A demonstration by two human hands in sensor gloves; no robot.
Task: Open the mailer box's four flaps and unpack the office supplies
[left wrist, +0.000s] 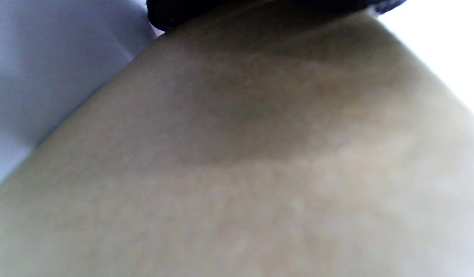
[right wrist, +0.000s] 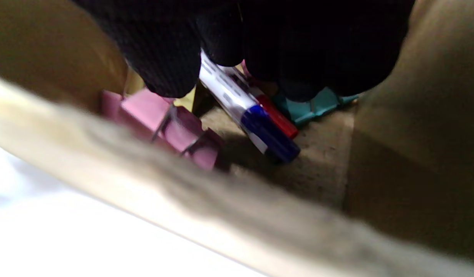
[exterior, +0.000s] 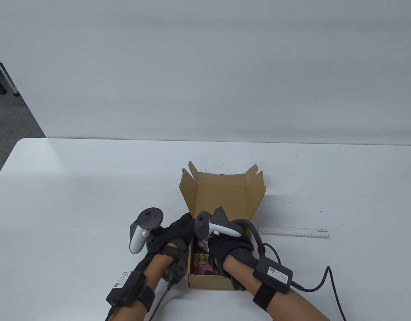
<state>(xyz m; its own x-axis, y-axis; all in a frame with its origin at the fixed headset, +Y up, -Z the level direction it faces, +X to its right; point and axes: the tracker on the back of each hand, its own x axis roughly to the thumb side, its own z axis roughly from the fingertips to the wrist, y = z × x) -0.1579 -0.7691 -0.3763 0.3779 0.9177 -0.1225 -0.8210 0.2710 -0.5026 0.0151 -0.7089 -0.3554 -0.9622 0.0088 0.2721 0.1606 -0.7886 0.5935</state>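
Box (exterior: 222, 200) sits near the table's (exterior: 75, 184) front edge, midway along it, lid thrown back toward the far edge, side flaps splayed. A clear ruler (exterior: 295, 232) lies on the table just right of the box, already out.

Right hand (exterior: 230, 249) is down inside the box. In the right wrist view its fingertips (right wrist: 167, 65) bear on a white marker (right wrist: 242, 107) with a blue cap; a red-capped pen (right wrist: 277, 117) lies tight alongside it. Fingers are curled round the marker barrel; whether the grip is closed cannot be told, since the thumb side is hidden. Pink binder clips (right wrist: 171, 130) sit against the box's near wall, something teal (right wrist: 317, 105) behind the pens under the fingers.

Left hand (exterior: 168, 240) is at the box's left wall, seemingly steadying it. Left wrist view shows only blurred cardboard pressed close, so how far the hand is open cannot be told.

Relation that matters: marker lies directly under the right fingertips, long axis slanting from under the palm toward the near wall, cap end lowest and free. The right hand is plainly the nearer one.

Judgement: flaps done, unpacking in progress. Lift should go straight up; walls are close on both sides and the near wall stands just past the cap. Open table to the right, beside the ruler, for setting down.
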